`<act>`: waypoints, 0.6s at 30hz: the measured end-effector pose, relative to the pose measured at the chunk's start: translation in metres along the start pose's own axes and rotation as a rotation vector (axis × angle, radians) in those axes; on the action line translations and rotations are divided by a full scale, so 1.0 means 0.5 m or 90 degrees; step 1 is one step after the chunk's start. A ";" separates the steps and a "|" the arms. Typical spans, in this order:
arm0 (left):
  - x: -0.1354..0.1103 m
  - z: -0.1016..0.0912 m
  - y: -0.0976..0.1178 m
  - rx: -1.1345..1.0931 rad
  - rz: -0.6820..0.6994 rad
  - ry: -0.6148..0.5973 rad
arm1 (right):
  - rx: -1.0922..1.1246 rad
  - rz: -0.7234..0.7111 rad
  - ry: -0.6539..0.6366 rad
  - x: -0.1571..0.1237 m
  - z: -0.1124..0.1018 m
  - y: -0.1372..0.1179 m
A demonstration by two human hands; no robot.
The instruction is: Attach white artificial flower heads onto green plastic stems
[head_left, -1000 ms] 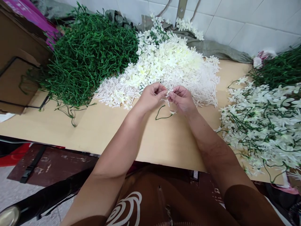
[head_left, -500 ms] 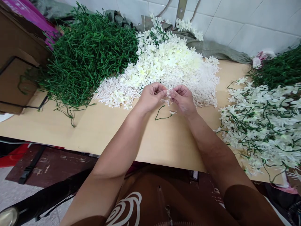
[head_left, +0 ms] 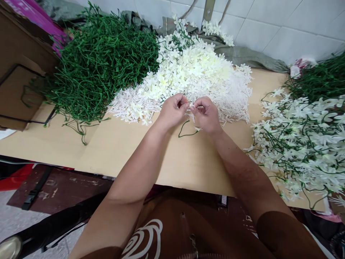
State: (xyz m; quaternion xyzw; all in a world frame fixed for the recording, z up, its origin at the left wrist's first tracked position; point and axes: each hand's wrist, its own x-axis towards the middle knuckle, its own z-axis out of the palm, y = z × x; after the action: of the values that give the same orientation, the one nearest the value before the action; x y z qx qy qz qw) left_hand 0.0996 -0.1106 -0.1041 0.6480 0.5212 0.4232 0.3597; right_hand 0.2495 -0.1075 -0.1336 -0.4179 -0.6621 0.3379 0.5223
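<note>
My left hand [head_left: 171, 112] and my right hand [head_left: 206, 114] meet fingertip to fingertip above the wooden board [head_left: 113, 147], just in front of a heap of loose white plastic flowers [head_left: 188, 75]. Both are closed in a pinch on a small white flower piece [head_left: 191, 108] held between them. A thin green stem [head_left: 185, 132] with a white flower at its tip curls down below the hands; which hand holds it I cannot tell.
A big mound of green plastic stems [head_left: 99, 61] lies at the back left. Finished stems with white flowers [head_left: 302, 144] are piled on the right, with more green stems [head_left: 320, 77] behind them. A cardboard box [head_left: 18, 72] stands at the left edge.
The hands have drawn slightly closer together and the right hand shifted a little left; the piles have not moved.
</note>
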 end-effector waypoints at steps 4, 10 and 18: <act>0.001 0.002 0.003 -0.015 -0.006 -0.010 | 0.083 0.054 -0.025 0.003 -0.002 -0.008; -0.002 0.001 -0.005 0.028 0.040 -0.028 | 0.094 0.188 -0.035 0.002 -0.003 -0.026; -0.001 0.004 -0.016 0.084 0.098 -0.024 | 0.052 0.190 -0.015 0.009 -0.011 -0.044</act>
State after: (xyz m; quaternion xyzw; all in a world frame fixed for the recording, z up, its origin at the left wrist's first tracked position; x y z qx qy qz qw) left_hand 0.0987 -0.1098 -0.1122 0.7162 0.4897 0.4018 0.2928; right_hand 0.2499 -0.1127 -0.1109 -0.4865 -0.5842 0.4433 0.4749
